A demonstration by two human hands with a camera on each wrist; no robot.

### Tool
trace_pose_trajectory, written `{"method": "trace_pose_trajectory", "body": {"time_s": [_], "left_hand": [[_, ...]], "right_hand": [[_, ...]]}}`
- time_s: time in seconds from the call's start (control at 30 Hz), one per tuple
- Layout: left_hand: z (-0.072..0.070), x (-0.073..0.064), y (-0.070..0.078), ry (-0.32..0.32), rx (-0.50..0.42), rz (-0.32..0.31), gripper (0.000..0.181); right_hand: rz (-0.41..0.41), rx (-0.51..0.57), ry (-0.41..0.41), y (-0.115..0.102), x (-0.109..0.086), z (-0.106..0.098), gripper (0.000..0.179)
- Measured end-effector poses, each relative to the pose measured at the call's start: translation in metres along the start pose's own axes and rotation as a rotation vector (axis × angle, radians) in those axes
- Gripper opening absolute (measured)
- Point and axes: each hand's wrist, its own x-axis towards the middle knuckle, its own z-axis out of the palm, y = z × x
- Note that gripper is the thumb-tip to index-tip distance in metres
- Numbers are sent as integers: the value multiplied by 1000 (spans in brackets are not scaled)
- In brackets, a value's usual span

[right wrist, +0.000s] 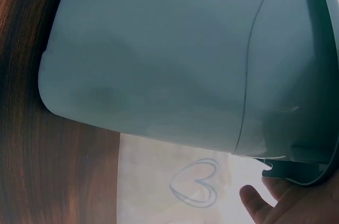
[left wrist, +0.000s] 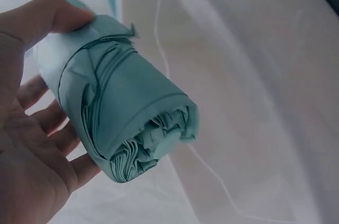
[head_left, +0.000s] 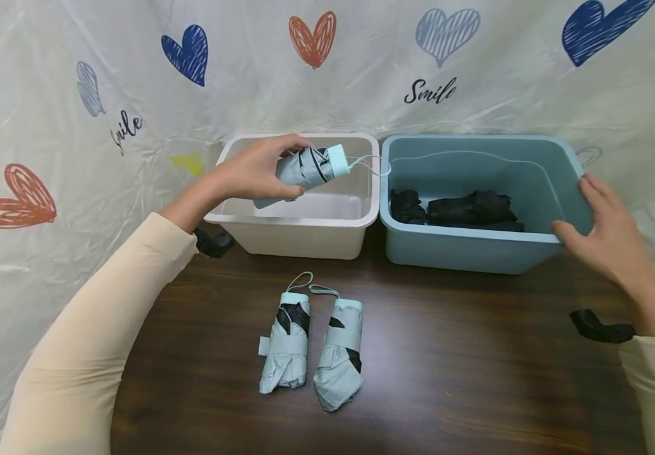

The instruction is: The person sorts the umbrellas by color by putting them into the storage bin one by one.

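My left grip (head_left: 250,170) clasps an umbrella (head_left: 309,169) over the white bin (head_left: 305,241); its loop (head_left: 357,162), trailing toward the blue bin (head_left: 447,249), could snag if lowered askew. My right grip (head_left: 612,230) rests unclenched on the blue bin; a nudge might shift it. Dark wood-grain table (head_left: 452,373); heart-printed sheet (head_left: 248,95) behind.

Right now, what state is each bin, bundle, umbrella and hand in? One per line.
White bin: upright, open-topped
Blue bin: upright, open-topped
Black fabric bundles: lying inside the blue bin
Held umbrella: folded, tilted over the white bin
Front left umbrella: folded, banded, lying down
Front right umbrella: folded, banded, lying down
Left hand: gripping the held umbrella
Right hand: touching the blue bin's rim
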Motion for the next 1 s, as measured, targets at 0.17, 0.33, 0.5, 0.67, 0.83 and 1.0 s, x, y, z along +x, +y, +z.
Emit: {"method": "trace_pose_trajectory", "body": {"time_s": [0.17,0.33,0.5,0.67,0.83,1.0], "left_hand": [[-7,9,3,-44,45,-4,70],[-6,12,5,-121,52,-1,68],[-1,13,2,-158,89,-9,70],[0,16,4,-186,110,-6,69],[-11,17,15,-149,121,5,65],[-20,13,19,-66,112,-7,65]], "right_hand": [[-5,5,-4,0,-1,0,85],[-22,25,-20,1,-1,1,85],[-39,53,-45,2,4,2,84],[-44,58,-36,1,6,1,84],[-37,58,-33,2,4,-1,84],[-28,57,-30,4,1,-3,84]]}}
